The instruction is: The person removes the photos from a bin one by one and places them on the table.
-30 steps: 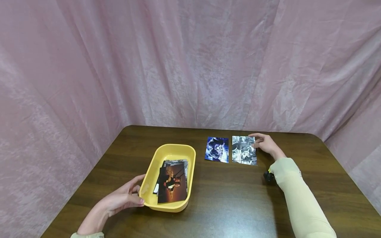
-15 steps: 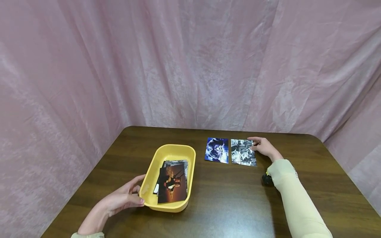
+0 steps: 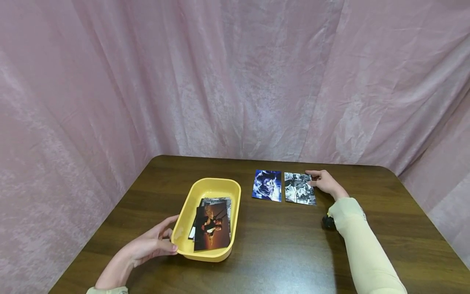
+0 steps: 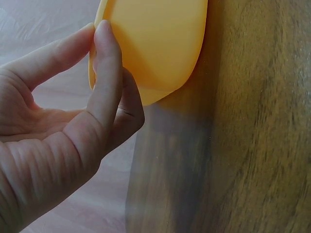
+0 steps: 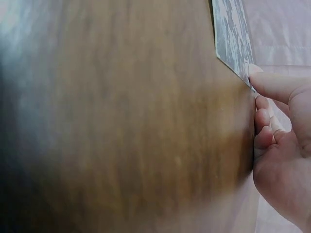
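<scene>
A yellow plastic tub (image 3: 235, 220) stands left of centre on the table in the head view. My left hand (image 3: 150, 245) pinches its near left rim; in the left wrist view the thumb and index finger (image 4: 108, 63) meet across that edge. Inside lie several photo prints, topped by an orange-brown print (image 3: 212, 226) of two people. Toward the back of the table a black-and-white photo (image 3: 298, 192) lies to the right of a blue-violet photo (image 3: 267, 185). My right hand (image 3: 327, 183) touches the black-and-white one at its right side, index finger extended along the top corner, thumb (image 5: 277, 85) on its edge.
The brown wooden table (image 3: 279, 253) has rounded back corners. Pink velvet curtains (image 3: 235, 81) hang behind it and at both sides. A small black device (image 3: 328, 221) shows under the right sleeve (image 3: 358, 241).
My right hand has slid the black-and-white photo slightly left and toward me, closer to level with the blue-violet one. The left hand and the tub stay practically where they were.
</scene>
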Demonstrator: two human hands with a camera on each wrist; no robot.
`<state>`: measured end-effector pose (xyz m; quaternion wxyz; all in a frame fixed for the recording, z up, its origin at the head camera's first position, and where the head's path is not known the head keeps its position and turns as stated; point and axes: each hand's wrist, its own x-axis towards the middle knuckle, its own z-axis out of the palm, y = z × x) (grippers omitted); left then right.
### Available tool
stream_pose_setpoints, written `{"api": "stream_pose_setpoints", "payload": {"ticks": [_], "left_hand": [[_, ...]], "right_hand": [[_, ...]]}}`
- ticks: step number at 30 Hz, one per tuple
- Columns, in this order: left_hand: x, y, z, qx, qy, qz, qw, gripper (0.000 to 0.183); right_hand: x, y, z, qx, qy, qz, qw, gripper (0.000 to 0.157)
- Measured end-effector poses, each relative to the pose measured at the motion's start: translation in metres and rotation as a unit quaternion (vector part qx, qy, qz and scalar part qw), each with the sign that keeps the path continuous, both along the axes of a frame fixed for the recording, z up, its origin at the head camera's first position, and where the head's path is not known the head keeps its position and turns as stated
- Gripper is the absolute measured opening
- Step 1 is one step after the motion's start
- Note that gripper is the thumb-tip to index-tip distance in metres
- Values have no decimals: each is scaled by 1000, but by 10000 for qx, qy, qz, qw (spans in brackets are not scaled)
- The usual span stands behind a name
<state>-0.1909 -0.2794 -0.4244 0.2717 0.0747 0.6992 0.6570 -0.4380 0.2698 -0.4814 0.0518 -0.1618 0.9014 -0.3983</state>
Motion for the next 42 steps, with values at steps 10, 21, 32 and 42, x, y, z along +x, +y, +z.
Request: {"api": "stream_pose_setpoints", "payload": {"ticks": [10,21,32,42], "left_hand": [[-2,0,0,0,-23,1,10000,98],[0,-4,-1,77,64,-43,9999,100],[2,-2,-2,99,72,-32,9999,98],[2,0,-2,-47,114,6,9999,96]], "right_hand": [[3,3,6,-509,-671,-280,9961,58],[-13,-64,35,-1165,-374,-598,9907,48],[0,-210,79,-1900,294,-319,9808,40],[52,-315,77,-2559,1081,-339,9601,22]]}}
